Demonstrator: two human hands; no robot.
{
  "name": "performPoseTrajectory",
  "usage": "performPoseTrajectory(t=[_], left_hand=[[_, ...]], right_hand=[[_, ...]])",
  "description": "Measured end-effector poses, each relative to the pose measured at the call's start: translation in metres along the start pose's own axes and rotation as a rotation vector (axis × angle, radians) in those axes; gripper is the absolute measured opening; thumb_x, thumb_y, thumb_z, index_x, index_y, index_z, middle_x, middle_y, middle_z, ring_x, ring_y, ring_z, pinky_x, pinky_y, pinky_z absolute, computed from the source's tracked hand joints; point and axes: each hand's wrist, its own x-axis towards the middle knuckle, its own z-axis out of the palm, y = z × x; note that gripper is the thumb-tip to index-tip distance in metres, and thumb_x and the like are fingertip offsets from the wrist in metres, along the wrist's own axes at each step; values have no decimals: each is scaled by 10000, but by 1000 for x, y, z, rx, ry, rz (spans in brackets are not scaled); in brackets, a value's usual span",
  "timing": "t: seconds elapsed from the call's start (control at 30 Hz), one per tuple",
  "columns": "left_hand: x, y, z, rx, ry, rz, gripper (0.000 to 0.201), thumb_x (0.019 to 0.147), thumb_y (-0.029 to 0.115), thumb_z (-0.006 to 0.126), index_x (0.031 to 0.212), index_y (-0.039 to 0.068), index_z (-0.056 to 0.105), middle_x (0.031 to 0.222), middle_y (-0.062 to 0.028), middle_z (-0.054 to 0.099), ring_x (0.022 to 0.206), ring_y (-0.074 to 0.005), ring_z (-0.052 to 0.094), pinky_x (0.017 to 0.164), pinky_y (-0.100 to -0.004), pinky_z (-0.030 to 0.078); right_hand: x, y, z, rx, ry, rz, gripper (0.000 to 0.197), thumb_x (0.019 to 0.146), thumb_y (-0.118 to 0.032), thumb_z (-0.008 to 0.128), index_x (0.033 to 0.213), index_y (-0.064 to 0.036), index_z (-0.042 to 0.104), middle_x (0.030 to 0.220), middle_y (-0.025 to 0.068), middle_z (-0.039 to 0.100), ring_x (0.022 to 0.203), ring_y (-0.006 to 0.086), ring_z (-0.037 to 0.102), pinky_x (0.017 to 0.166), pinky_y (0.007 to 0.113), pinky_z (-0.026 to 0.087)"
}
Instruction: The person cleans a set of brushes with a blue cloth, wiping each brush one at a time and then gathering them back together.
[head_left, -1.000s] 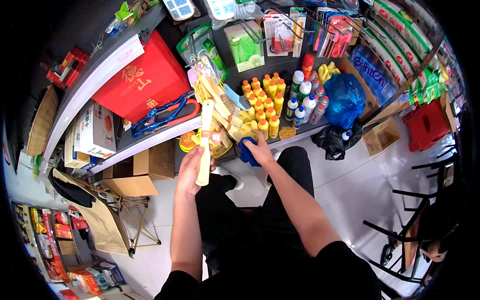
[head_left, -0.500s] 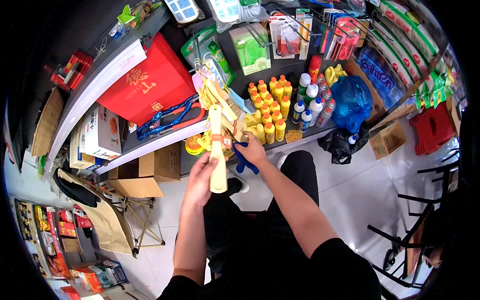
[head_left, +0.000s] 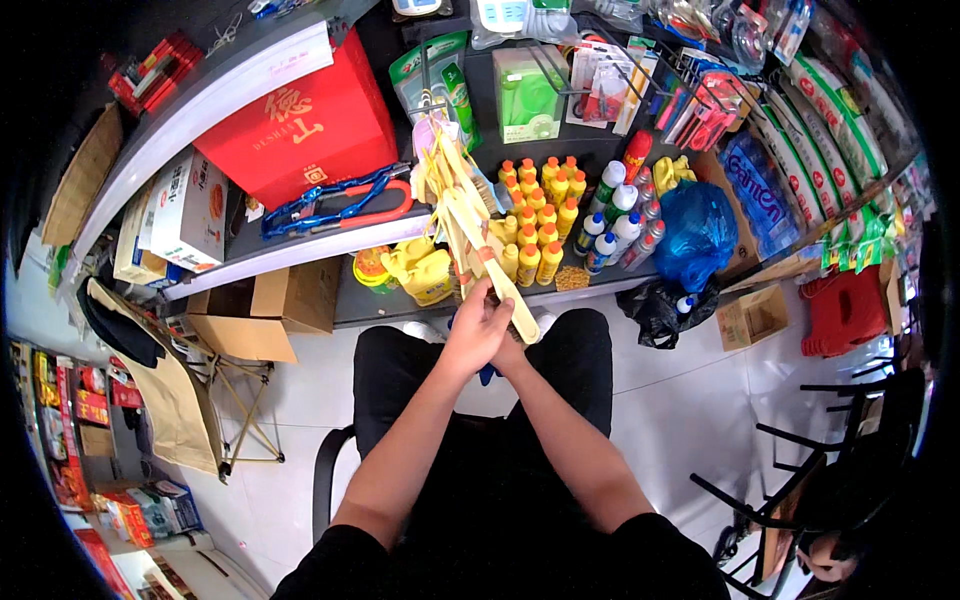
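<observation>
Head view: both hands meet over the lap, the left hand (head_left: 478, 335) clamped on the pale wooden stick (head_left: 497, 275); the right hand (head_left: 512, 352) lies mostly hidden beneath, its grip unclear. Steadying the stick low would probably keep it off the yellow bottles (head_left: 540, 215).

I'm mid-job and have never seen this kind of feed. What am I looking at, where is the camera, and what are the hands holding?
No machine: a seated person's two bare hands, filmed by a fisheye camera on their head looking down, so straight edges bend. The left hand and right hand meet over the lap, gripping a pale wooden stick from a bunch. On the shelf ahead: yellow bottles, white bottles, a red box, a blue bag. Cardboard boxes sit below.
</observation>
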Motion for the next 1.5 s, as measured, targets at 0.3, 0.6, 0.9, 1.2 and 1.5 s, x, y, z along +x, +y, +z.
performPoseTrajectory(t=[0.3, 0.6, 0.9, 1.2, 1.5], left_hand=[[-3, -2, -18, 103, 5, -1, 285, 866, 4, 509, 1146, -30, 466, 949, -104, 606, 847, -148, 608, 760, -286, 496], [-18, 47, -81, -466, -153, -229, 279, 820, 210, 553, 981, -17, 572, 891, -111, 602, 786, -188, 596, 740, -289, 491], [-20, 27, -106, -978, -255, -14, 539, 832, 569, 392, 1141, 187, 614, 1395, -160, 394, 1310, -295, 310, 1046, -538, 143], [-7, 13, -99, -1010, -292, 129, 535, 839, 552, 402, 1249, 238, 539, 1472, -148, 270, 1353, -311, 243, 1046, -616, 102], [15, 44, -104, -633, -129, -10, 388, 932, 385, 494, 1226, 135, 455, 1205, -66, 490, 1172, -220, 442, 940, -528, 392]], right_hand=[[-13, -39, -2, 78, 178, -24, 492, 774, -85, 670, 1221, -39, 470, 1149, 130, 576, 1029, 247, 582, 860, 333, 465], [-27, -62, -12, 258, 61, 246, 325, 829, -116, 640, 1087, -25, 466, 999, 90, 597, 916, 146, 564, 791, 291, 446], [-40, -101, -25, 504, -19, 283, 267, 862, -30, 570, 1107, -25, 465, 983, 67, 591, 932, 126, 551, 822, 269, 432], [-42, -116, -22, 421, -11, 232, 311, 852, -16, 580, 1133, -19, 447, 1008, 74, 584, 941, 131, 553, 844, 278, 433], [-39, -115, -18, 389, -5, 210, 338, 850, -40, 600, 1147, -19, 441, 1022, 88, 594, 955, 139, 558, 854, 285, 431]])
